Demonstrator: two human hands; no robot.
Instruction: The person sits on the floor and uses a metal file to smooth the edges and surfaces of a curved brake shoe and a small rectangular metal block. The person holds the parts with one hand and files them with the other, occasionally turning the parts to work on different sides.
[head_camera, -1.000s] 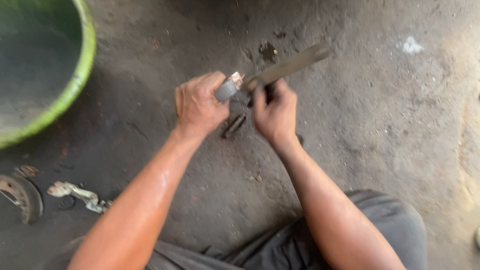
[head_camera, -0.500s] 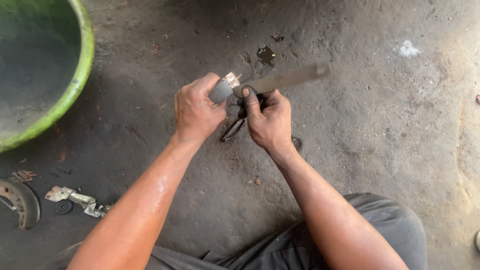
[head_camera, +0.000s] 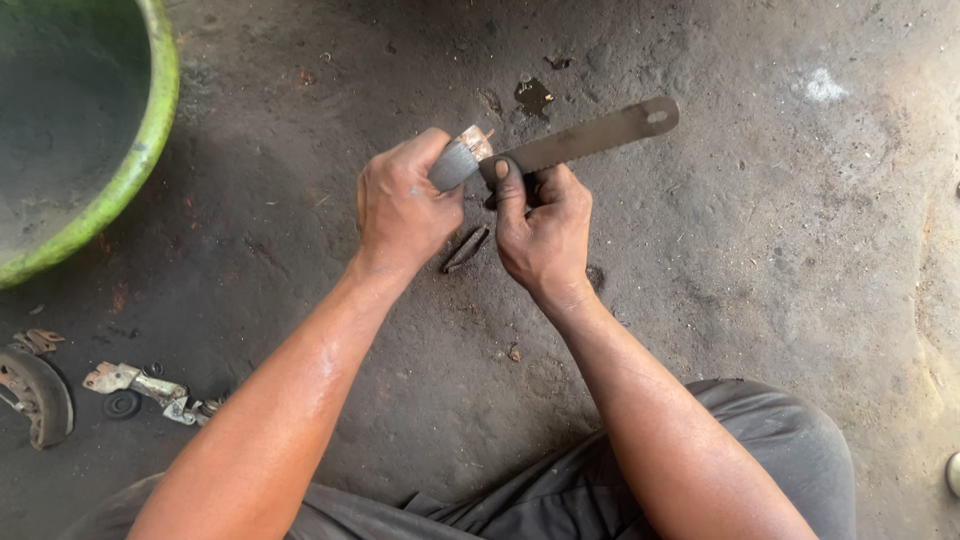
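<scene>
1. Saw blade (head_camera: 585, 138) on a small grey piece (head_camera: 455, 163) is the business here, and both sit up at the middle of the view, held above the concrete floor (head_camera: 760, 300).
2. Far left, a green basin (head_camera: 140, 160) sits at the corner; below it a curved rusty part (head_camera: 40, 395) and a small metal bracket (head_camera: 135, 382) lie on the floor, well apart from the work.
3. Left hand (head_camera: 405, 205) is closed tight around the grey piece, whose coppery end pokes out past the thumb.
4. Right hand (head_camera: 545, 225) is closed on the near end of the blade, forefinger laid along it, the flat strip running up and to the right with a hole at its far end.
5. Blade edge meets the grey piece right at its exposed end, so this looks like the cutting or scraping step, mid-stroke. How deep the cut goes, I cannot tell.
6. Just below the hands a small dark strip (head_camera: 466, 249) lies on the floor.
7. Next move, in my judgement, calls for a steady grip from the left and an even stroke from the right, with the blade kept off the thumb.
</scene>
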